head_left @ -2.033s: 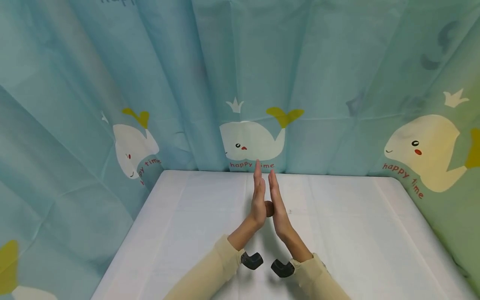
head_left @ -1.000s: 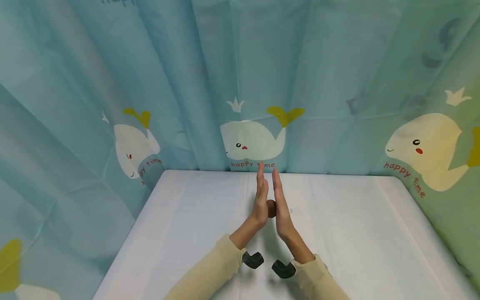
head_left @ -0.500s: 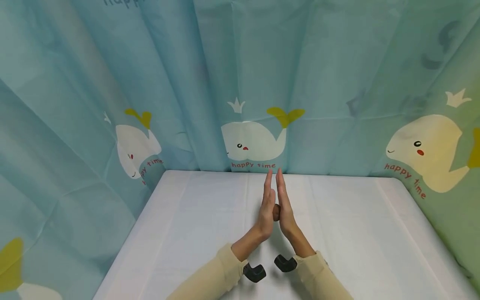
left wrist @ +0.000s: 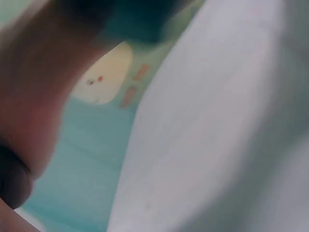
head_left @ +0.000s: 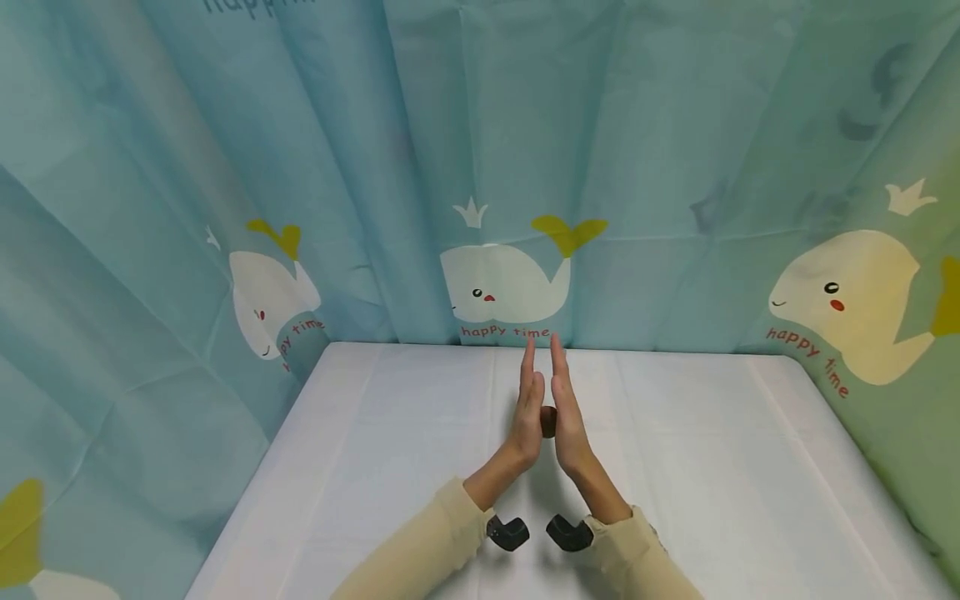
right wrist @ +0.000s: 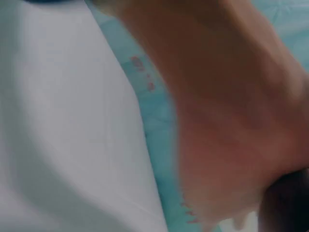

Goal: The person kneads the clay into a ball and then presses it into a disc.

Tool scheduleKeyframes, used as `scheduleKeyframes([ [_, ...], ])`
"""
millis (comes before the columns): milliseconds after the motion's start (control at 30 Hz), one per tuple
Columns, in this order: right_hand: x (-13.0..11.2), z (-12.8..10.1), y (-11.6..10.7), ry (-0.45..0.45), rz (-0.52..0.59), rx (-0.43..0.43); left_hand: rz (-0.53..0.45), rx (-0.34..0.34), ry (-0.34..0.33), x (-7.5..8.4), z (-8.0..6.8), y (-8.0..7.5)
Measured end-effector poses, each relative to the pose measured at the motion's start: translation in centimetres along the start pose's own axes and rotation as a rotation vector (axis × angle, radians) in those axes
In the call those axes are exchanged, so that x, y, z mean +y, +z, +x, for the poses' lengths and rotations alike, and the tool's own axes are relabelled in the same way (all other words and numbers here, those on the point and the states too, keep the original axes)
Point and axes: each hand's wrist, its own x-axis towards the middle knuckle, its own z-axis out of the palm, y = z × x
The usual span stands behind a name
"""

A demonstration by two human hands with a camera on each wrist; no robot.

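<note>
A small dark brown ball (head_left: 548,422) is sandwiched between two upright palms over the white table. My left hand (head_left: 528,421) presses it from the left with fingers straight and pointing away from me. From the other side the flat right hand (head_left: 570,421) bears on it, its fingers also straight. The fingertips of the two hands stand slightly apart. In the left wrist view part of the ball (left wrist: 13,182) shows at the left edge, against the heel of a palm. The right wrist view has the ball (right wrist: 286,203) at its lower right corner, mostly cut off.
A white-covered table (head_left: 405,433) spreads under both arms. Behind and beside it hangs a blue-green curtain (head_left: 660,167) printed with whales. Black wrist cameras, left (head_left: 507,533) and right (head_left: 570,533), jut inward from the beige sleeves, close to each other.
Both hands have drifted slightly right with the ball since the first frame. Since half a second ago, the left has slid a little forward and the right wrist a little back, the ball staying between them.
</note>
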Motion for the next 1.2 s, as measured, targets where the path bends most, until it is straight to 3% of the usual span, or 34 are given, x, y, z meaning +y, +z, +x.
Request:
scheduleKeyframes([
  [133,0.2,0.6,-0.8,0.007,-0.014,0.010,-0.037,-0.032,-0.020,0.2,-1.2,0.7],
  [267,1.0,0.7,-1.1,0.044,-0.001,-0.002,-0.043,-0.042,-0.005,0.9,-1.4,0.8],
  [533,1.2,-0.2,-0.3,0.083,0.035,-0.041,-0.018,0.048,0.050,1.6,0.2,0.2],
  [767,0.0,-0.8,0.5,0.028,0.007,-0.060,0.015,0.100,0.056,0.4,1.3,-0.6],
  [1067,0.0,1.0,-0.4,0.014,0.005,-0.026,-0.037,0.022,0.016,0.6,-0.4,0.5],
  [1200,0.7,1.0,-0.8,0.051,0.023,-0.024,-0.035,0.019,0.041,1.3,-0.6,0.6],
])
